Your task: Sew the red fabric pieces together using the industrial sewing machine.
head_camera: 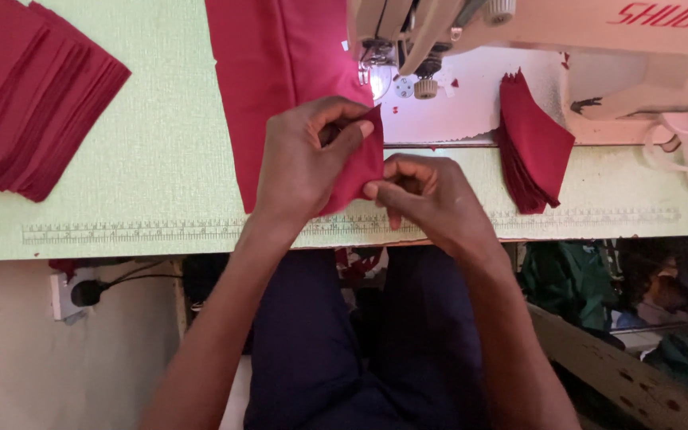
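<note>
My left hand (306, 159) pinches the upper edge of a small dark red fabric piece (357, 171) just in front of the sewing machine's presser foot (377, 60). My right hand (428, 199) grips the same piece at its lower right edge, fingers curled. The piece lies over a long dark red fabric strip (268, 72) that runs away from me under the machine. Both hands sit near the table's front edge.
A fanned stack of dark red pieces (29, 91) lies at the far left of the pale green table (153, 151). A smaller stack of red pieces (531, 147) rests right of the needle. A printed ruler (161, 231) runs along the front edge. The cream sewing machine (599, 48) fills the upper right.
</note>
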